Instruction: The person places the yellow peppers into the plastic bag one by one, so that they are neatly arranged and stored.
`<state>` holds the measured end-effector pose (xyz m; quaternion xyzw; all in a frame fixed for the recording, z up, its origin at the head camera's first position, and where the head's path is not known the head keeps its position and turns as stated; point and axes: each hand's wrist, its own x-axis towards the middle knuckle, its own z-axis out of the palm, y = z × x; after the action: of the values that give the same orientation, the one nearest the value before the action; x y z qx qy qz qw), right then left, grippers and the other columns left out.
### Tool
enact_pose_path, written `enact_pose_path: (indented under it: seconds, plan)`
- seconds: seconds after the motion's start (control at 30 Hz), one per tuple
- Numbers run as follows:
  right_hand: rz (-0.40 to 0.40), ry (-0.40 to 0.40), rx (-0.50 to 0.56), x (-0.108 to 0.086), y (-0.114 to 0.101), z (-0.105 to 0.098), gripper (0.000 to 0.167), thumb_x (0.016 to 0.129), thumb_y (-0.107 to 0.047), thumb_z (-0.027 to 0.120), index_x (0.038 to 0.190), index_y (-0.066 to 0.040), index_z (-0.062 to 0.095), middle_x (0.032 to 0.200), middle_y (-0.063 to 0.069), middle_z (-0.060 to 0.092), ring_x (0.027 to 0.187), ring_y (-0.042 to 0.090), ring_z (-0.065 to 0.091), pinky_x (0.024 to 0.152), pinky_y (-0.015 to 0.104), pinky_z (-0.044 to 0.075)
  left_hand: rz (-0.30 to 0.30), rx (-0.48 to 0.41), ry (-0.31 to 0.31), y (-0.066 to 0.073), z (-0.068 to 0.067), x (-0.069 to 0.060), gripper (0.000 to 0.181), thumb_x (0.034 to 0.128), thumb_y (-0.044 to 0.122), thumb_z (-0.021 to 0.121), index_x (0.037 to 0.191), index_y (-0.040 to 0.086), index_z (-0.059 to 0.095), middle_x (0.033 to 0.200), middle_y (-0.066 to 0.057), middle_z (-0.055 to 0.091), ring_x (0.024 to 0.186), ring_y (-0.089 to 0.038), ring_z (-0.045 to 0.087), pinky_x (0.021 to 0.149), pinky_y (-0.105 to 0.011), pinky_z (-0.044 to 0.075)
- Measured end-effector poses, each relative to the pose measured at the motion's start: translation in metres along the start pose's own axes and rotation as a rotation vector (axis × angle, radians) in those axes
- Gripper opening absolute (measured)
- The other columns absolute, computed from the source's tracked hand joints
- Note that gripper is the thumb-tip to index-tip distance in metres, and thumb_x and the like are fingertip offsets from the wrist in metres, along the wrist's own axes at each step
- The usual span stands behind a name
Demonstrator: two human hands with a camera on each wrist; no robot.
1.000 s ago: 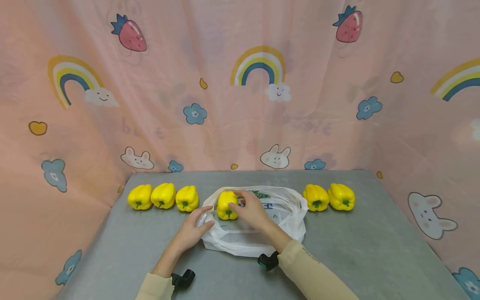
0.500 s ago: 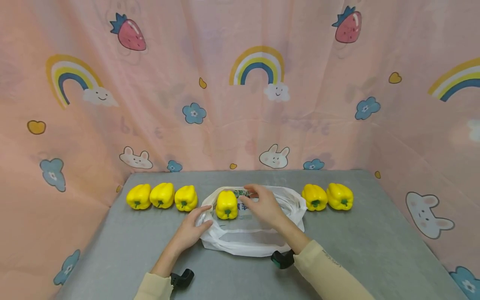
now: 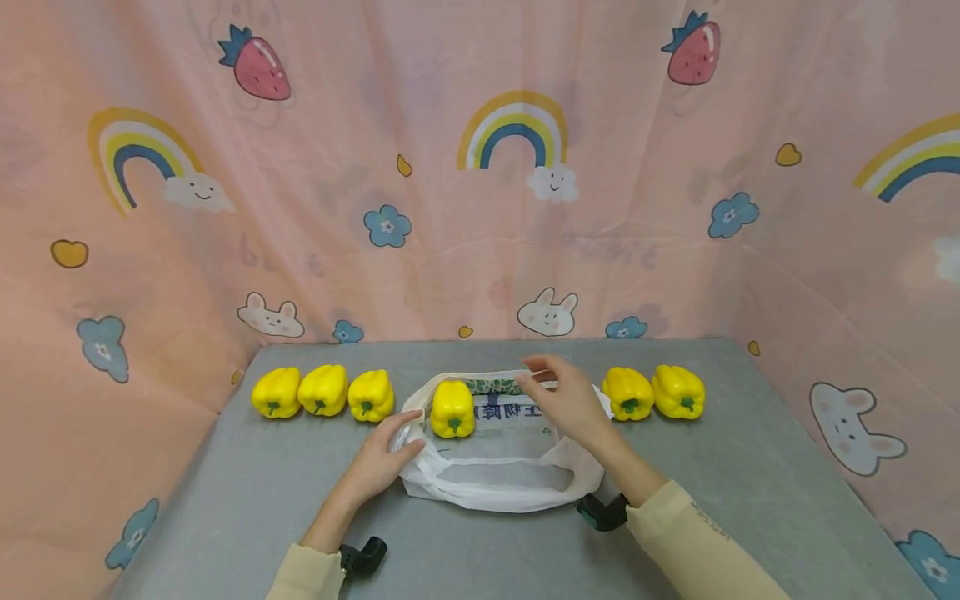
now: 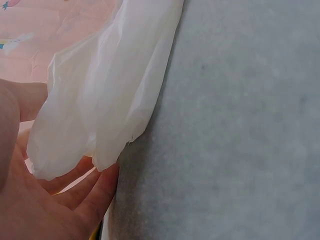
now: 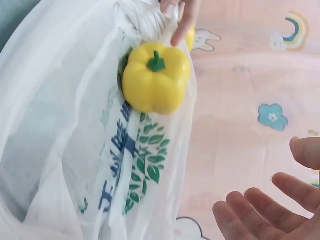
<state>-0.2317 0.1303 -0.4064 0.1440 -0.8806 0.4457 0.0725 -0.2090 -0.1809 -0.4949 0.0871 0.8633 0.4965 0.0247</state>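
A yellow bell pepper (image 3: 452,409) with a green stem lies at the left side of a white plastic bag (image 3: 491,498), which lies flat with its mouth spread on the table. Green leaves and blue lettering on the bag show best in the right wrist view. My left hand (image 3: 373,460) is at the bag's left edge, thumb and fingers spread, with the bag's white plastic (image 4: 105,90) between them in the left wrist view. Over the bag's right part hovers my right hand (image 3: 572,406), its fingers loosely bent around nothing, apart from the pepper.
Three yellow bell peppers stand in a row left of the bag, the nearest one (image 3: 371,396) close to it. Two more, including the outer pepper (image 3: 678,392), sit at its right. A grey table (image 3: 750,500) meets a pink patterned curtain (image 3: 420,283) behind and at both sides.
My right hand has let go of the bell pepper at the bag's left side and moved right and slightly away from it. My left hand has stayed at the bag's edge.
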Motion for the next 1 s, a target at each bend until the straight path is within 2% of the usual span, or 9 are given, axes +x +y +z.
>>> enact_pose_path:
  seconds: [0.23,0.7,1.0]
  plan:
    - [0.012,0.018,0.04,0.0,0.01,-0.024,0.044,0.102,-0.032,0.064,0.135,-0.003,0.061,0.13,0.018,0.063,0.117,0.035,0.061,0.098,0.051,0.052,-0.005,0.0,0.001,0.0,0.0,0.0,0.049,0.0992,0.021,0.066,0.146,0.014,0.055,0.153,-0.014,0.047,0.146,-0.039,0.034,0.117,-0.065,0.023]
    - [0.065,0.094,-0.042,-0.006,0.032,-0.067,0.05,0.103,-0.039,0.06,0.137,-0.001,0.058,0.133,0.02,0.06,0.12,0.038,0.058,0.1,0.055,0.05,-0.013,-0.012,-0.007,0.001,-0.001,0.001,0.049,0.0996,0.022,0.066,0.146,0.015,0.054,0.154,-0.014,0.045,0.147,-0.039,0.033,0.117,-0.065,0.023]
    - [0.083,0.166,-0.108,-0.01,0.052,-0.092,0.053,0.104,-0.042,0.057,0.137,0.0,0.058,0.133,0.023,0.059,0.119,0.042,0.057,0.1,0.06,0.047,0.003,-0.004,-0.002,-0.001,0.0,0.001,0.048,0.0995,0.021,0.066,0.146,0.014,0.055,0.153,-0.014,0.047,0.146,-0.039,0.035,0.116,-0.065,0.024]
